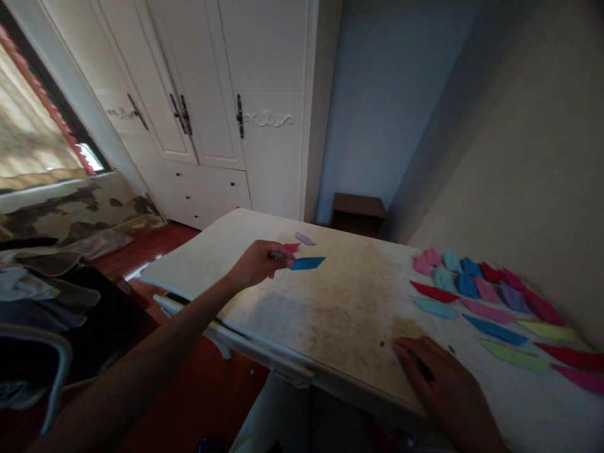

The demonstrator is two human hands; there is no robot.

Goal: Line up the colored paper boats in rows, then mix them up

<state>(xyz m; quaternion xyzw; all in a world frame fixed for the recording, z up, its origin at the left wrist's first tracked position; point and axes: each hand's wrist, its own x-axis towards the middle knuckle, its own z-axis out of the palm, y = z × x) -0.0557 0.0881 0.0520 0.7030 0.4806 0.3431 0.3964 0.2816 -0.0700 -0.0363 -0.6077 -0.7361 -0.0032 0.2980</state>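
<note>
Out over the table, my left hand [267, 261] pinches a blue folded paper strip [307, 263] with slanted ends between thumb and fingers. Just behind that hand lie a pink paper piece [292, 247] and a lilac folded strip [304, 238]. My right hand [438, 384] rests on the tabletop near the front edge, with a dark gap between its fingers and nothing seen in it. To its right are rows of flat folded strips in several colours, among them a blue one [494, 329] and a light green one [513, 354].
Smaller folded paper pieces [467, 285] lie grouped at the table's back right, by the wall. The white table [264, 314] has brown stains. Beyond it stand a white wardrobe [278, 157] and a brown box-like stand [358, 207]. Clothes and a metal-framed chair [61, 352] are at left.
</note>
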